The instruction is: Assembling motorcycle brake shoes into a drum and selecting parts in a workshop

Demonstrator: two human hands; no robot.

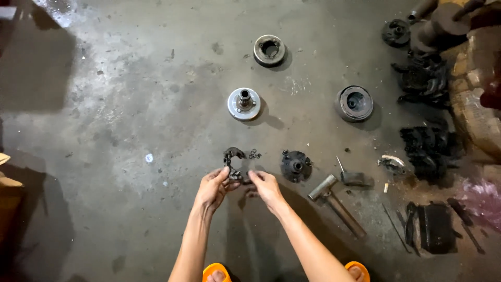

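clutch shoe [233, 163] held upright, long axis vertical.

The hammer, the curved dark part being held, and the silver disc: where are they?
hammer [322, 188], head view, on its metal head.
curved dark part [233, 154], head view, on its upper arc.
silver disc [244, 104], head view, on its flat face.

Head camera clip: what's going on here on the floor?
A person crouched over a grey concrete floor holds a dark curved metal part up with both hands, left hand and right hand. Round metal hubs, small black rings and a metal-headed hammer lie spread around it.
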